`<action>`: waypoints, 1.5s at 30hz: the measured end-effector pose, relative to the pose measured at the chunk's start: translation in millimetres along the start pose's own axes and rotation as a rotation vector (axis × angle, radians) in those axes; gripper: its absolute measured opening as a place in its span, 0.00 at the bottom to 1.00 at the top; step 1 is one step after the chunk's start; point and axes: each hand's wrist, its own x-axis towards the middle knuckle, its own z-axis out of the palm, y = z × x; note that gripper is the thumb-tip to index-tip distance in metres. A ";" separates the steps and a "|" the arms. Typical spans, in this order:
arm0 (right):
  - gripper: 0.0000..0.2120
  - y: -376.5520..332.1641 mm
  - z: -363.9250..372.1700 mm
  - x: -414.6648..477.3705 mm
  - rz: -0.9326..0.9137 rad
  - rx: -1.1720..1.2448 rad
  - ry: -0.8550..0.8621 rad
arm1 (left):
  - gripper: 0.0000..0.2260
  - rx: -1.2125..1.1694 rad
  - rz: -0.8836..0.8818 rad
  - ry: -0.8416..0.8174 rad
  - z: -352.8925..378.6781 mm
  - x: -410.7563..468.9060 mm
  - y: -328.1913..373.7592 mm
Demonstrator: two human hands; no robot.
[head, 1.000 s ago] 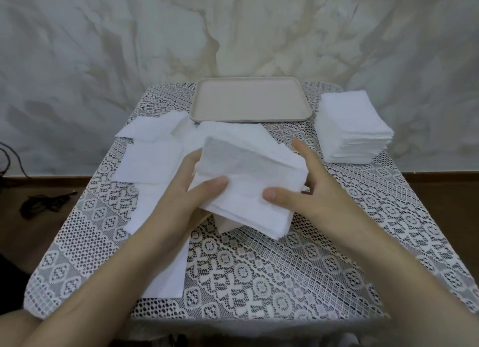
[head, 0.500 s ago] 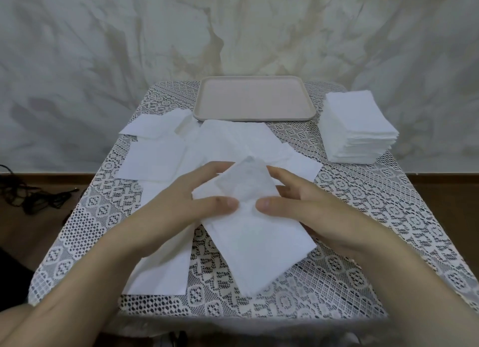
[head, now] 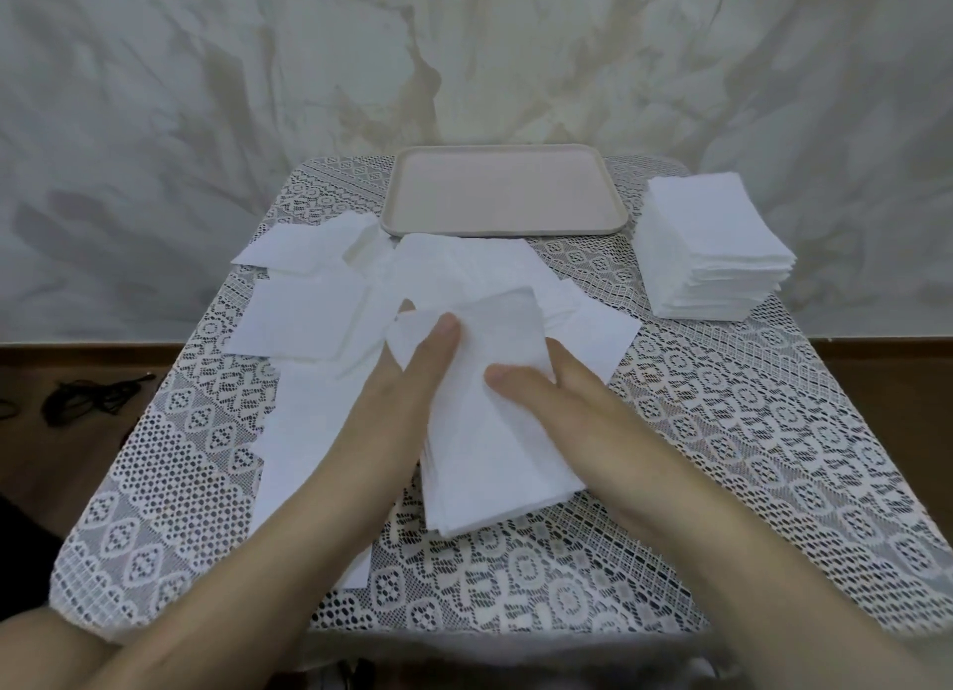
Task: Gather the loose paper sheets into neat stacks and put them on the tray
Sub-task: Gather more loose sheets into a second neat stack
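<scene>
Paper sheets point(head: 490, 431) in a bundle are being gripped by the left hand point(head: 397, 406) and right hand point(head: 582, 421), thumbs on top, over the lace tablecloth point(head: 722, 457), short of the tray point(head: 505, 189).

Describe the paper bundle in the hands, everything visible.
The paper bundle is a sheaf of thin white rectangular sheets, soft and tissue-like in look. Layered edges show along its near side, roughly aligned, slightly fanned. It sits mid-table, turned at an angle, far end over the loose sheets, near end low at the lace tablecloth; whether it touches the cloth is unclear. The left hand pinches its left edge, thumb on top; the right hand holds the right edge, thumb on top.
</scene>
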 end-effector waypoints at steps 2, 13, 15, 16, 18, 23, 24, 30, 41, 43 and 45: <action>0.18 0.3 5.7 -0.7 -0.025 -0.003 0.003 | 0.27 0.024 0.021 0.026 4.4 2.2 2.7; 0.11 -0.3 15.9 4.8 -0.163 0.094 0.255 | 0.26 0.047 0.022 -0.014 13.4 -3.7 -10.4; 0.12 1.6 19.9 5.1 -0.162 0.125 0.278 | 0.23 0.054 0.032 0.006 17.4 -7.0 -10.0; 0.13 2.5 20.4 5.3 -0.155 0.129 0.276 | 0.24 0.053 0.037 0.010 17.6 -7.3 -9.4; 0.12 3.1 18.5 5.7 -0.155 0.131 0.258 | 0.25 0.061 0.041 0.001 15.4 -6.4 -8.1; 0.09 2.2 16.2 5.1 -0.182 0.033 0.215 | 0.22 0.031 0.017 0.040 7.5 -0.3 -6.1; 0.10 2.8 16.2 5.2 -0.176 -0.023 0.211 | 0.23 0.032 0.015 0.046 6.6 0.8 -6.4; 0.17 0.1 8.8 9.6 -0.124 -0.292 0.189 | 0.27 0.117 -0.004 -0.083 -8.1 7.4 -7.6; 0.06 13.4 -22.7 27.4 -0.174 -0.433 0.230 | 0.21 0.013 -0.044 0.071 -61.0 28.1 8.6; 0.06 10.8 -25.5 33.6 -0.204 -0.513 0.263 | 0.22 0.005 -0.054 0.091 -67.4 30.8 11.4; 0.07 5.8 -26.5 44.9 -0.271 -0.676 0.312 | 0.21 0.000 -0.074 0.103 -68.7 32.4 11.7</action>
